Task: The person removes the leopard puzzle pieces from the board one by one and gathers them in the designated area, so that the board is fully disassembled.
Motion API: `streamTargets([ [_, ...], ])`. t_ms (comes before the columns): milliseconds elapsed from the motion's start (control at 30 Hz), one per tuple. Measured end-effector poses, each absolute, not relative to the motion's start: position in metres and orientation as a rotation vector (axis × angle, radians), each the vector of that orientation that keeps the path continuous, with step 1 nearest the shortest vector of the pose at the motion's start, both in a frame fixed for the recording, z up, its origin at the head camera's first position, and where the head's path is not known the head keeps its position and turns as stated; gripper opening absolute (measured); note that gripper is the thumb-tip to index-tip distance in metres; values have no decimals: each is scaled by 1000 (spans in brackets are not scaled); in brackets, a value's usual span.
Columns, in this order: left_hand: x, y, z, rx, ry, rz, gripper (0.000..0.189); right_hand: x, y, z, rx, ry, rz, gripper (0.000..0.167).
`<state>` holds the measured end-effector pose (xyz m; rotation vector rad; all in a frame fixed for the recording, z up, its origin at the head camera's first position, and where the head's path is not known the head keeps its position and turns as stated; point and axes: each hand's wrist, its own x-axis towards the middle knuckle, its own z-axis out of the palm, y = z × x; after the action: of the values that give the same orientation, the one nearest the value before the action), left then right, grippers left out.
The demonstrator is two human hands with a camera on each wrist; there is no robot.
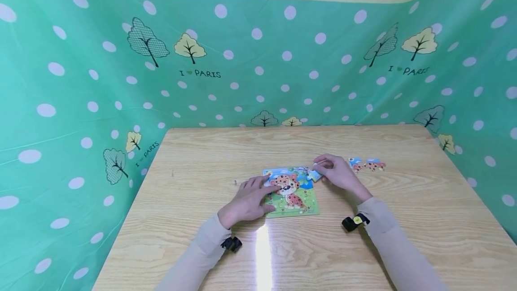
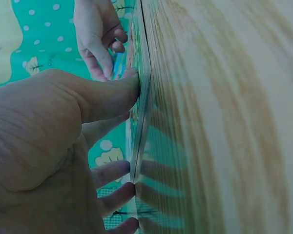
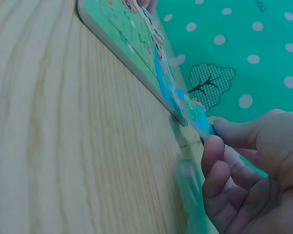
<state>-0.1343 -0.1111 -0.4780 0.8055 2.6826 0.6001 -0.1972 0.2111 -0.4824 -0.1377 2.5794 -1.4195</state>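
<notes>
A jigsaw puzzle board (image 1: 300, 210) with a spotted leopard picture lies flat on the table. My left hand (image 1: 251, 199) rests over its left side, fingers spread; in the left wrist view the thumb (image 2: 110, 95) touches the board's face near the edge. At the board's upper right corner, my right hand (image 1: 336, 172) pinches a blue and green puzzle piece (image 1: 314, 175) between thumb and fingers. The right wrist view shows that piece (image 3: 199, 119) tilted at the board's corner, partly overlapping it. Whether it touches the board there I cannot tell.
Several loose puzzle pieces (image 1: 369, 165) lie together right of my right hand. A tiny object (image 1: 235, 182) lies left of the board, too small to identify. The wooden table (image 1: 194, 156) ends at a green dotted cloth (image 1: 226, 102) behind it.
</notes>
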Motion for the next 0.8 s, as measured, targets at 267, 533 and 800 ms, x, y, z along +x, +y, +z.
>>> streamTargets([
  [267, -133, -109, -479, 784, 2681, 625, 67, -195, 222, -478, -122, 2511, -1481, 41],
  [533, -131, -107, -477, 836, 2673, 477, 60, -188, 230, -474, -117, 2526, -1467, 44],
  [800, -132, -104, -475, 823, 2685, 430, 57, -185, 244, -471, -116, 2537, -1498, 44],
])
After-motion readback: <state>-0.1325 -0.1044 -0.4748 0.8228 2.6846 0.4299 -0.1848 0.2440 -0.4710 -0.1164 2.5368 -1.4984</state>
